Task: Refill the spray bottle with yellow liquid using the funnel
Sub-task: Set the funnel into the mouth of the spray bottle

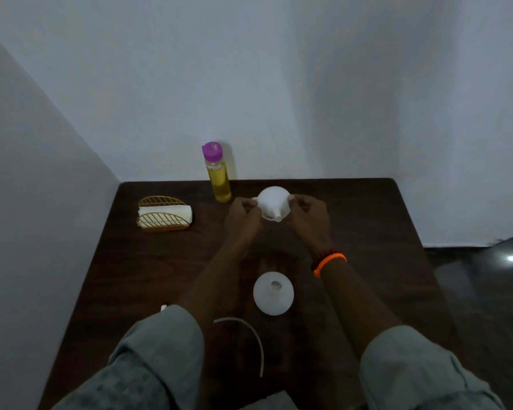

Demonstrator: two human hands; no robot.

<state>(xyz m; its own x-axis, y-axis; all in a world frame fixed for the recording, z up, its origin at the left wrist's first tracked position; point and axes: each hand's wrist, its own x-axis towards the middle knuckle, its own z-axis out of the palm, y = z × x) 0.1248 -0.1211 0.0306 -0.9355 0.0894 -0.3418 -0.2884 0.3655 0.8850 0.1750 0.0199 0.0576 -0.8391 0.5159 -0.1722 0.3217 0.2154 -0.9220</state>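
A white funnel (pixel 273 202) is held above the far middle of the dark wooden table (pixel 367 238), tilted with its spout pointing toward me. My left hand (pixel 243 218) pinches its left rim and my right hand (pixel 308 218) pinches its right rim. A tall clear bottle of yellow liquid (pixel 218 176) with a purple cap stands upright just behind and left of the funnel. Nearer to me stands the white spray bottle body (pixel 273 292), seen from above with its neck open. The spray head's white dip tube (pixel 256 341) curves across the table near my left sleeve.
A gold wire holder with white napkins (pixel 164 214) sits at the far left of the table. Walls close in at the left and behind. The table's right edge drops to a dark floor (pixel 486 291).
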